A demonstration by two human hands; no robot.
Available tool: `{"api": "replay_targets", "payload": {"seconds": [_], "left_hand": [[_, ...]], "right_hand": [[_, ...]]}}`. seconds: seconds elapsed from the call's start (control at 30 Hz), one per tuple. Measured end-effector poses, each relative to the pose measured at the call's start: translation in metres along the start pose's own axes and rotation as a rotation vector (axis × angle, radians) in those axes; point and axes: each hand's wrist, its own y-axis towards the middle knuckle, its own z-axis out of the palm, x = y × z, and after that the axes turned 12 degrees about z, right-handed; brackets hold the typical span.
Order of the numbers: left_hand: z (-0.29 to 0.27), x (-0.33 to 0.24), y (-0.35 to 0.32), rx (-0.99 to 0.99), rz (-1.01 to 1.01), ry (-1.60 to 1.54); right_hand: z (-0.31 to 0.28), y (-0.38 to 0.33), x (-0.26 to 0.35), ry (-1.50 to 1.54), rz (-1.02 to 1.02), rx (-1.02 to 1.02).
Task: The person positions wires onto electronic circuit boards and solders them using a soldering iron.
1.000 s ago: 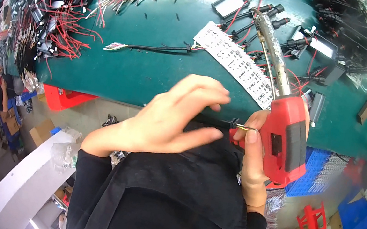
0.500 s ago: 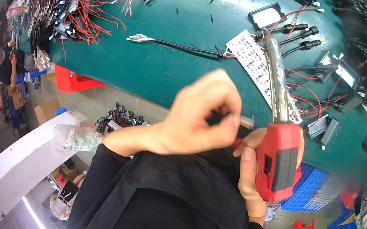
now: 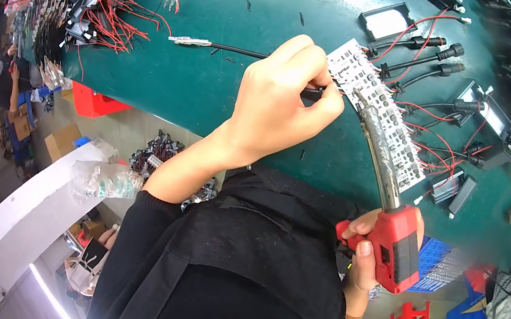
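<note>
Nearest the body, by the desk's front edge, the right grip [image 3: 364, 271] is closed around the handle of a red soldering iron [image 3: 393, 249], index finger and thumb wrapped on its near side. The iron's metal barrel [image 3: 381, 151] slants out over the desk [image 3: 172, 87], and its tip now lies over the white circuit board [image 3: 382, 117] near the board's left end; half a second ago it reached to the far side of that end. Whether it touches cannot be told.

Farther in, the left grip [image 3: 278, 105] has moved from over the front edge, beside the iron's handle, to the board's near long edge. Thumb and fingertips are pinched together, seemingly on the black cable [image 3: 237, 51], whose stripped end points toward the desk's left side; the fingers hide the exact spot. The change seems to bring cable, board and hot tip together at one place.

Beyond the board's far long edge lie red wires [image 3: 441, 154] and black connectors [image 3: 452, 51], then an open black housing [image 3: 388, 22]. Toward the desk's far left corner sits a heap of red-wired parts [image 3: 102, 2].
</note>
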Motion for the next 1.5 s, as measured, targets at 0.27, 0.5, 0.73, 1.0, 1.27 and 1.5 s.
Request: {"api": "replay_targets", "payload": {"seconds": [0.27, 0.5, 0.73, 1.0, 1.27, 1.5], "left_hand": [[0.004, 0.002, -0.004, -0.022, 0.068, 0.113], [0.002, 0.005, -0.004, -0.012, 0.082, 0.105], [0.003, 0.006, -0.004, -0.022, 0.102, 0.125], [0.004, 0.007, -0.005, -0.024, 0.11, 0.128], [0.005, 0.007, -0.007, -0.018, 0.115, 0.115], [0.003, 0.007, -0.006, -0.011, 0.114, 0.12]], "right_hand": [[0.0, 0.005, -0.009, -0.086, -0.015, -0.007], [-0.001, 0.003, -0.014, -0.111, -0.041, -0.017], [-0.002, 0.005, -0.012, -0.185, -0.047, 0.013], [-0.003, 0.006, -0.008, -0.199, -0.042, 0.018], [-0.002, 0.002, -0.013, -0.188, -0.027, -0.005], [0.007, 0.006, -0.002, -0.03, -0.042, -0.134]]}}
